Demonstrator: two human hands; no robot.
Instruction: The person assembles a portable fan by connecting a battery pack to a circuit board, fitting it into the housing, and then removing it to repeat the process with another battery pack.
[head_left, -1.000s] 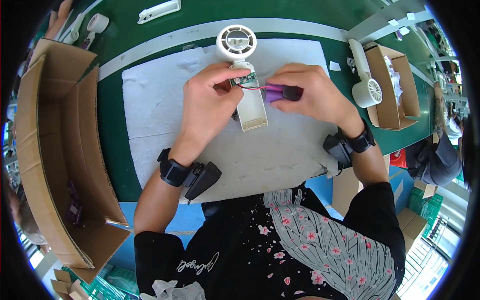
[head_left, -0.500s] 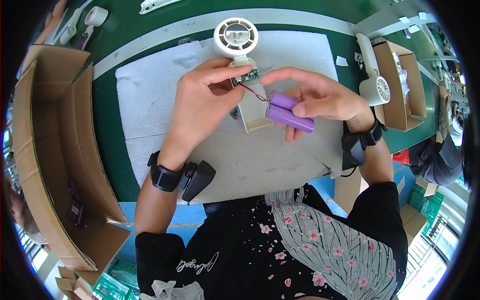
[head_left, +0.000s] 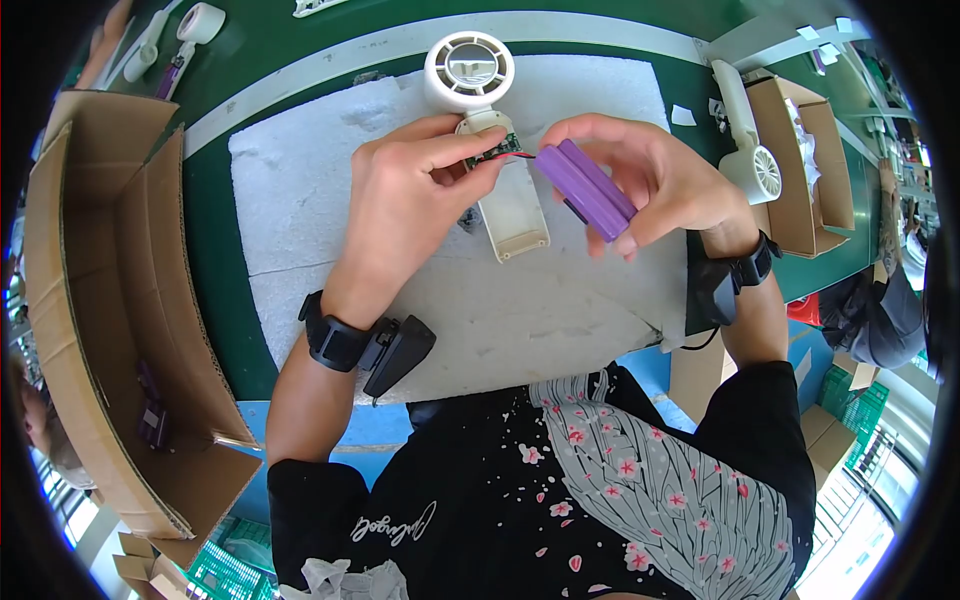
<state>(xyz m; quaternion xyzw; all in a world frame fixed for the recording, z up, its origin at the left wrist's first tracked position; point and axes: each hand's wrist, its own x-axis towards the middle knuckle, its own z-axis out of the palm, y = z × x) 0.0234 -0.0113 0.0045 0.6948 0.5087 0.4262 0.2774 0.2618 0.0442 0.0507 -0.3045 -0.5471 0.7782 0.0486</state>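
An opened white handheld fan [head_left: 514, 215] lies on the pale foam mat, its round head away from me and its hollow handle toward me. My left hand [head_left: 400, 185] is closed around the fan's neck, thumb and index finger at the green circuit board [head_left: 509, 143]. Short red and black wires [head_left: 516, 155] run from there to a purple battery pack [head_left: 588, 188] of two joined cells. That pack is held tilted in my right hand [head_left: 675, 185], above and right of the handle. The left fingers partly cover the board and the wire ends.
A tall cardboard box [head_left: 110, 300] stands at the left with a purple part inside. Another white fan [head_left: 750, 170] lies at the right beside a smaller cardboard box [head_left: 815, 180]. More fan parts [head_left: 190, 35] sit at the far left on the green table.
My right hand has turned the battery pack steeper and shifted it slightly right and up, and the wires now stretch more level. The left hand stays at the fan's neck.
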